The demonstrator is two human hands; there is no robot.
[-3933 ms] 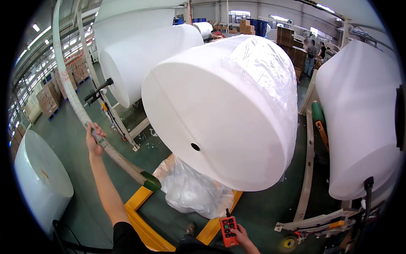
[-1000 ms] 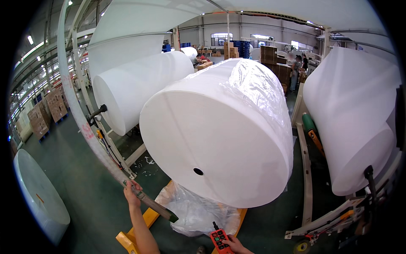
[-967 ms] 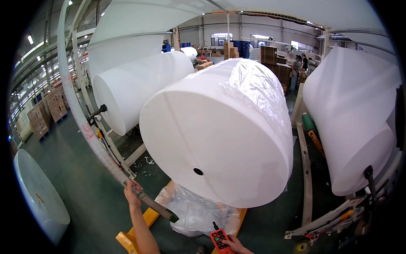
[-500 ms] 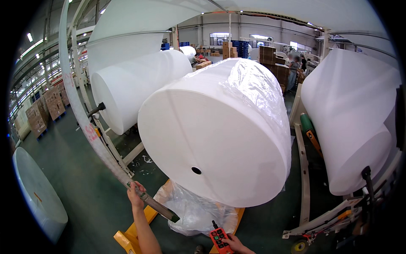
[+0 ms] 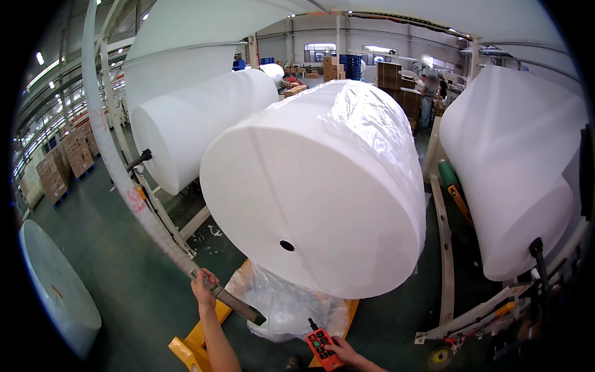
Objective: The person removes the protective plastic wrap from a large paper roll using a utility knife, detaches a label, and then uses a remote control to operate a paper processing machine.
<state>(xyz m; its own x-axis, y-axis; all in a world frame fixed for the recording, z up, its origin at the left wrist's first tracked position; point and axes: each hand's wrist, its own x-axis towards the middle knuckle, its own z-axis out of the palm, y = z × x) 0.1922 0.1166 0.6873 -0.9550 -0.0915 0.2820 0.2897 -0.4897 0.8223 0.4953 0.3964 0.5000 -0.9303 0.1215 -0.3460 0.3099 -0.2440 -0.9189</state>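
My left hand [image 5: 203,287] is closed around the lower part of a long, pale lifting sling [image 5: 149,224] that comes down from above. The sling's worn, dark end [image 5: 248,312] sticks out past my fist toward the plastic film. In my right hand [image 5: 346,352] is a red remote control [image 5: 323,349] with dark buttons and a short black antenna, my thumb on its face. Ahead of both hands stands a huge white paper roll [image 5: 310,192], its flat end facing me with a dark core hole [image 5: 286,245]. Crumpled clear plastic film [image 5: 291,313] lies below it.
A yellow pallet truck [image 5: 186,353] reaches under the roll. Mounted paper rolls stand left [image 5: 192,127] and right [image 5: 505,161], with a frame rail [image 5: 445,266] between. Another roll [image 5: 56,288] lies at far left. A person [image 5: 427,102] stands at the back by brown cartons [image 5: 389,77].
The view has tipped slightly, so the rolls sit a little higher. My left hand and the sling's end have shifted slightly right. Both holds are the same.
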